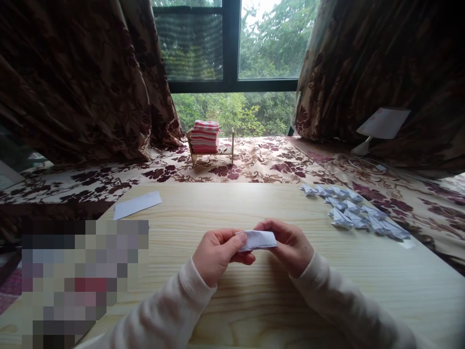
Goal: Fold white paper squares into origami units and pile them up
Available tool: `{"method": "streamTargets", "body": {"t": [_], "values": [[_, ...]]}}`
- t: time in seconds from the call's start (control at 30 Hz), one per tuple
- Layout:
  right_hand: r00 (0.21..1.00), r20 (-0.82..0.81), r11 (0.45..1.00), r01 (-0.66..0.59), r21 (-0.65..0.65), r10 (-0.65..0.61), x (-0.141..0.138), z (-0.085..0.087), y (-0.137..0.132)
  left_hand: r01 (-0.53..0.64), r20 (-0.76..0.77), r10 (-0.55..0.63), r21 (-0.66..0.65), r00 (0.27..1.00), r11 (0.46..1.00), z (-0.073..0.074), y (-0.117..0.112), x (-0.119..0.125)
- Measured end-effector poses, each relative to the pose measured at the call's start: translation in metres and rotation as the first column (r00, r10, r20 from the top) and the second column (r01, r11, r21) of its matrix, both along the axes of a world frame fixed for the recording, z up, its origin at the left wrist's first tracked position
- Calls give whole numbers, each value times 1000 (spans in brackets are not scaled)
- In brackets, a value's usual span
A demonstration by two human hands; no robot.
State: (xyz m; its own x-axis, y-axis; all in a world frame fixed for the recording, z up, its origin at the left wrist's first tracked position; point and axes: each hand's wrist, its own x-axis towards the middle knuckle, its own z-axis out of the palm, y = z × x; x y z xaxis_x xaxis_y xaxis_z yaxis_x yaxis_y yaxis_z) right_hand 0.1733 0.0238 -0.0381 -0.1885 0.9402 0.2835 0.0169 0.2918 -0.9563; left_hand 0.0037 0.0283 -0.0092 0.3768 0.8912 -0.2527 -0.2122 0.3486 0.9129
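A small folded piece of white paper (259,239) is held up above the wooden table, between my two hands. My left hand (220,252) pinches its left end, the thumb lying on the front face. At the right end, my right hand (290,245) grips the paper from behind, and some of its fingers are hidden by the paper. Several folded white paper pieces (350,208) with pointed tips sit in rows at the table's right side. A flat white paper strip (138,204) lies at the far left of the table.
The pale wooden table (225,203) spreads under my hands. Behind it, on flowered cloth, stands a small wooden rack (212,154) with folded striped cloths (205,136). A white lamp (383,123) with a cable is at right. A blurred patch (85,283) covers the lower left.
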Motion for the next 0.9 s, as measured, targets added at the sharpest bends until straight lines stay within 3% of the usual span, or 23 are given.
{"method": "streamTargets", "body": {"t": [0.27,0.43,0.6,0.9], "values": [[994,-8,987,110,-118,-112,-6,2,-2,10,-91,-1,108,996,994,0,3,-2],[997,73,993,-15,-118,24,-5,9,-2,184,-94,-191,-80,977,980,5,3,-3],[983,183,997,47,-68,-34,-7,12,-5,336,-111,-360,-188,926,923,7,1,-3],[999,32,995,-34,-96,37,-8,14,-5,365,-34,-376,-180,926,914,-1,1,-4]]}}
